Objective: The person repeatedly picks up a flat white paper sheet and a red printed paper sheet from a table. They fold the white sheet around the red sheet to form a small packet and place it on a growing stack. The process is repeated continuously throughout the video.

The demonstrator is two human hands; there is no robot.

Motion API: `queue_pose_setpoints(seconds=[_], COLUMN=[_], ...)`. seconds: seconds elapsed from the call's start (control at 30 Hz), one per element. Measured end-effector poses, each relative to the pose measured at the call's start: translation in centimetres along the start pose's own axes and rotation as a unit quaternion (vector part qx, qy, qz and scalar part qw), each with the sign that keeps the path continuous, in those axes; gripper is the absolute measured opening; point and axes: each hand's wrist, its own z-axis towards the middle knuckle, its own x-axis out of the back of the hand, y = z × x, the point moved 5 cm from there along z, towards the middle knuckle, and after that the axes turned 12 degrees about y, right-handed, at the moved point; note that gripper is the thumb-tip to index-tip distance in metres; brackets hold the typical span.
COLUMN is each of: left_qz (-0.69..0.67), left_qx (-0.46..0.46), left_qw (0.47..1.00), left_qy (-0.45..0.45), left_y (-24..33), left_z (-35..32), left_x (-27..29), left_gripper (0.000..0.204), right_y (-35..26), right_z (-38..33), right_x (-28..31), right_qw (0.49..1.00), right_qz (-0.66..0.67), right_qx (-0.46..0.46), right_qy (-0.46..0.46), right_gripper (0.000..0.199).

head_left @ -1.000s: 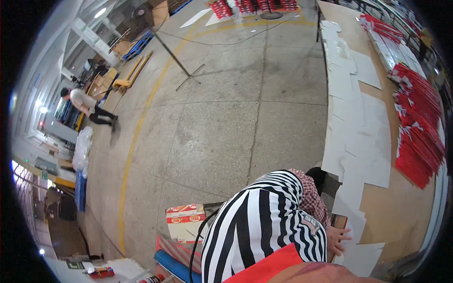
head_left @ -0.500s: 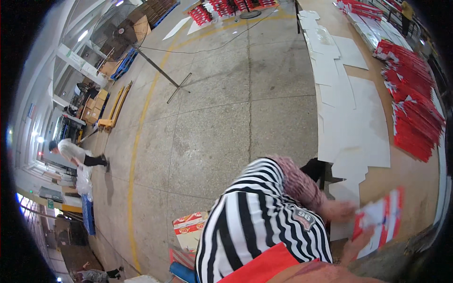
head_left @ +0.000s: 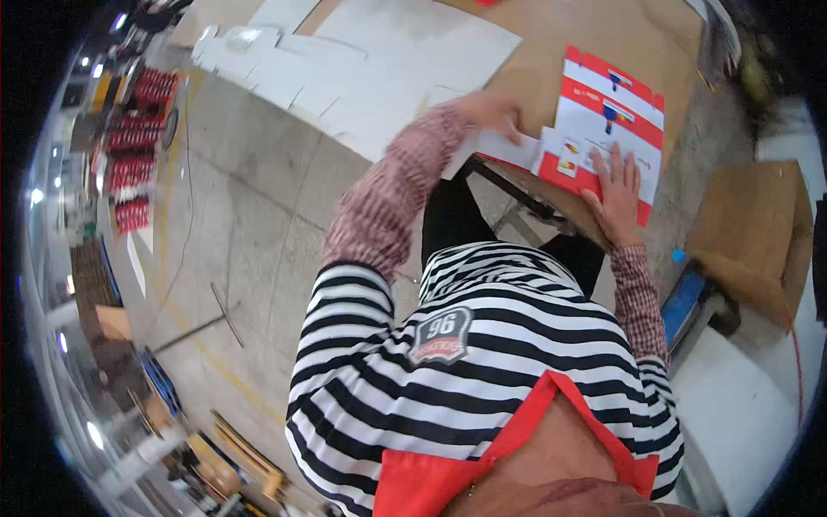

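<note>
Both hands now press the red-and-white carton blank (head_left: 607, 112) flat, no longer lifted.

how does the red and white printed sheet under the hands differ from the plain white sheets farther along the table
The red and white printed sheet carries red bands and small coloured pictures; the plain white sheets are blank. The printed sheet lies alone at the table's near end, under the right hand with the left hand at its flap; the white sheets overlap in a spread pile that no hand touches. Both are flat die-cut card lying on the brown table.
</note>
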Motion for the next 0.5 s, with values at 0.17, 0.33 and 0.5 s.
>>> queue_pose_setpoints(seconds=[0.17, 0.33, 0.5], left_qz=[0.046, 0.334, 0.316], left_qx=[0.052, -0.084, -0.196], left_qw=[0.970, 0.886, 0.898], left_qy=[0.234, 0.312, 0.235], left_y=[-2.0, 5.0, 2.9], left_z=[-6.5, -10.5, -15.8], left_x=[-1.1, -6.7, -6.0], left_gripper=[0.031, 0.038, 0.051], right_y=[0.9, -5.7, -6.0], right_z=[-0.4, 6.9, 4.8], right_x=[-1.4, -0.6, -0.7], right_qw=[0.960, 0.912, 0.921], right_qz=[0.259, 0.406, 0.356], right_qx=[-0.087, 0.058, 0.146], right_qy=[-0.065, -0.014, -0.058], right_gripper=[0.054, 0.050, 0.049])
